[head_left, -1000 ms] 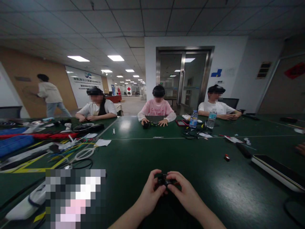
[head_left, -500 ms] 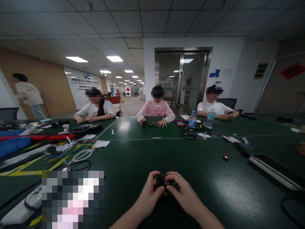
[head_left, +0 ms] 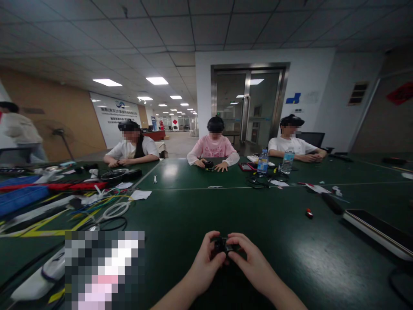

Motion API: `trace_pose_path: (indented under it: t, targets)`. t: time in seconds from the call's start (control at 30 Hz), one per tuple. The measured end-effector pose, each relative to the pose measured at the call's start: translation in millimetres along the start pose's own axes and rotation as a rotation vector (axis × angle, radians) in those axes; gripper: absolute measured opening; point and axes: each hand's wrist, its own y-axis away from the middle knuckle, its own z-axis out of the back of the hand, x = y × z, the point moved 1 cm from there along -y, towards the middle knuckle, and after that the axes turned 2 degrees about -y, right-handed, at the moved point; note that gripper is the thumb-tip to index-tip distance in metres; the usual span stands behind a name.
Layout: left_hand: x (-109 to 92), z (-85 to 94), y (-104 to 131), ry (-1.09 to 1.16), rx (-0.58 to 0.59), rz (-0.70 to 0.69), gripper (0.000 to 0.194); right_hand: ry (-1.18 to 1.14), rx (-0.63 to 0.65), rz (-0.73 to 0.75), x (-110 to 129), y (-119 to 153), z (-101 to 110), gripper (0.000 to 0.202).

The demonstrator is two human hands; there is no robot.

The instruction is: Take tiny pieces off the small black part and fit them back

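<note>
Between my two hands, just over the green table, is a small black object [head_left: 222,244] whose kind I cannot make out. My left hand [head_left: 208,260] is closed on its left part, thumb in front and fingers curled behind. On its right part my right hand [head_left: 247,254] is closed the same way, thumb tip near the left thumb. Fingers cover much of the object. A small red and silver piece [head_left: 309,213] lies on the table to the right of my hands.
Cables [head_left: 116,210], blue trays [head_left: 22,200] and a white power strip [head_left: 41,275] crowd the left side. A white-edged device [head_left: 377,232] lies at the right. Two water bottles [head_left: 263,162] stand farther back. Three people sit across the green table [head_left: 180,211], one handling a black item [head_left: 209,165].
My hands keep hold of the black object with little movement. The view has shifted slightly left. The person across has moved a black item inward, and the walker at left has gone farther left.
</note>
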Motion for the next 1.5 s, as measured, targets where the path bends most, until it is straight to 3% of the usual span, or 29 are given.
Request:
trace_pose_path:
  t: [1.5]
  targets:
    - [0.5,1.2,0.9,-0.019,0.010,-0.021,0.046,0.012,0.010,-0.014,2.9,0.2,1.5,0.020]
